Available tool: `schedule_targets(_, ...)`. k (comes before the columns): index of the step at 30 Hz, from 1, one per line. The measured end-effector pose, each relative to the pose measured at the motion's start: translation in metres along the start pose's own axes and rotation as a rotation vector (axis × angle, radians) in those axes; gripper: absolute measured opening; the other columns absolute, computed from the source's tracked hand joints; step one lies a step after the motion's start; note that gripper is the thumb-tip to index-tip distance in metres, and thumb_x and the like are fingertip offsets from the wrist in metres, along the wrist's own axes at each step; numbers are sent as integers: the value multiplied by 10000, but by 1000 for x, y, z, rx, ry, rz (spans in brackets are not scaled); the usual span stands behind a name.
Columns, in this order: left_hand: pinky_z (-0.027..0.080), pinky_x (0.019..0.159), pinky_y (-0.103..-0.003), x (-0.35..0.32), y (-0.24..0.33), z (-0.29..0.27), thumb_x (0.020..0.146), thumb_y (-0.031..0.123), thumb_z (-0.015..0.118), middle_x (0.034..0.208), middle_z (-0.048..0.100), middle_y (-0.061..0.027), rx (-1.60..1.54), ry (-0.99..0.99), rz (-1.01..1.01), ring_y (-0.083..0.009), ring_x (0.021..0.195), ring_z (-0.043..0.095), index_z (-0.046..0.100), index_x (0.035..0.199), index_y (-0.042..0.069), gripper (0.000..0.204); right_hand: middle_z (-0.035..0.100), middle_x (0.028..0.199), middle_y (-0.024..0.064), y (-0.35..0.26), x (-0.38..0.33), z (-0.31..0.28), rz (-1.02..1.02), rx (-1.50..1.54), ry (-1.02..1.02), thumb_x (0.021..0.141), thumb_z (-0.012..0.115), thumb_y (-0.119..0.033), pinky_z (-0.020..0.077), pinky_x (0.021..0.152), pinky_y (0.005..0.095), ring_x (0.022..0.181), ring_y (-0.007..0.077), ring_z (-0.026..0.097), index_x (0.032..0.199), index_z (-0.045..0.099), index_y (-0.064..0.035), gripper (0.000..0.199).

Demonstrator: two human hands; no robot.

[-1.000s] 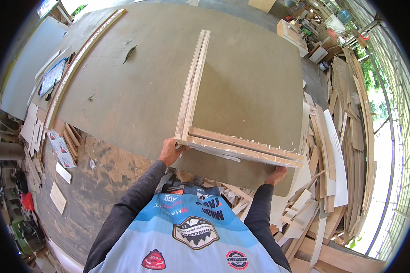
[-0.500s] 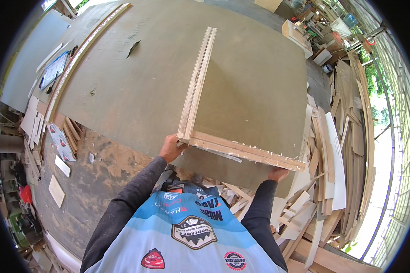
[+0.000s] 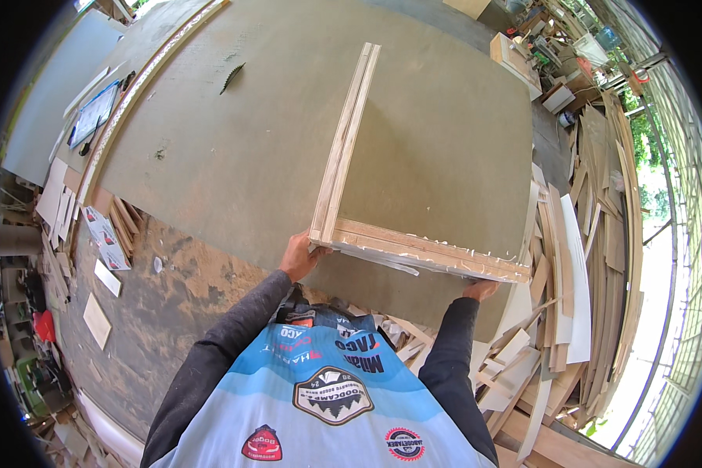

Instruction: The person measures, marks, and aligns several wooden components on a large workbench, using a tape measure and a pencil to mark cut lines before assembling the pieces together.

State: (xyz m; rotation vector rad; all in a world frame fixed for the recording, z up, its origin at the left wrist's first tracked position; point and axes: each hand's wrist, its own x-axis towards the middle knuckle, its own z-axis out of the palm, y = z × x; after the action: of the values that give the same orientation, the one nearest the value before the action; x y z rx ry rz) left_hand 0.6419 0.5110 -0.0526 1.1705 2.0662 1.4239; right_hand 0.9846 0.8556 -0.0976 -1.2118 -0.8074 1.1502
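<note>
An L-shaped wooden frame [image 3: 349,140] stands on the large grey-brown worktable [image 3: 234,132]. One arm of it runs away from me, and the other, the near board [image 3: 429,247], runs to the right with frayed white edging along it. My left hand [image 3: 298,256] grips the corner where the two arms meet, with the fingers partly hidden behind the wood. Under the right end of the near board is my right hand [image 3: 481,290], closed against its lower side, fingers mostly hidden. A thin white strip [image 3: 390,265] hangs loose along the near face.
A long curved-looking wooden strip [image 3: 136,90] lies along the table's left side beside a clipboard [image 3: 95,117]. A dark serrated piece [image 3: 232,78] rests on the tabletop. Wood offcuts [image 3: 554,273] pile up along the right. More scraps [image 3: 117,226] lie at left.
The frame has shifted slightly to the right, and the right end of its near board sits a little farther from me. Both hands moved with it, still holding on.
</note>
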Motion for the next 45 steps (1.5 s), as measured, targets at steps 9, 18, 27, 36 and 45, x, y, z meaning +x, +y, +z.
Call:
schedule_targets(9,518,879,-472,-5,-4,3,801,1,737,1149,659,-225,71,-23,-31,-448,1052,621,595,1222,9,445,658,1049,39,-9,-9,11,57,77,34,1030,436,-391,506,671,285,836,143,620,1276,578,-92,412)
schedule_targets(18,480,1004,-457,-1,4,-7,748,74,807,1358,540,-285,111,-181,-76,-448,1206,554,330,1478,-55,881,516,1430,139,-11,7,-12,61,77,-214,1054,380,-437,398,1114,457,1306,298,507,1457,433,-52,560)
schedule_targets(27,429,1094,-418,-5,41,-24,739,116,828,1465,469,-266,144,-138,-128,-420,1308,501,257,1542,-7,992,451,1507,119,-25,20,-2,35,190,-293,1059,357,-476,354,1156,464,1374,304,447,1514,372,-76,606)
schedule_targets(36,407,1116,-428,-53,45,-25,791,123,799,1529,398,-268,-86,121,-132,-386,1390,443,234,1564,17,964,439,1513,186,-22,36,-63,33,197,-243,1019,321,-549,278,1183,481,1402,341,403,1466,422,-3,713)
schedule_targets(45,502,995,-386,-133,25,-56,860,130,734,1367,580,-257,-164,311,-376,-322,1199,638,411,1474,-15,709,447,695,49,-48,-165,-66,-345,-693,27,1007,365,-372,376,618,360,670,200,461,736,514,-63,438)
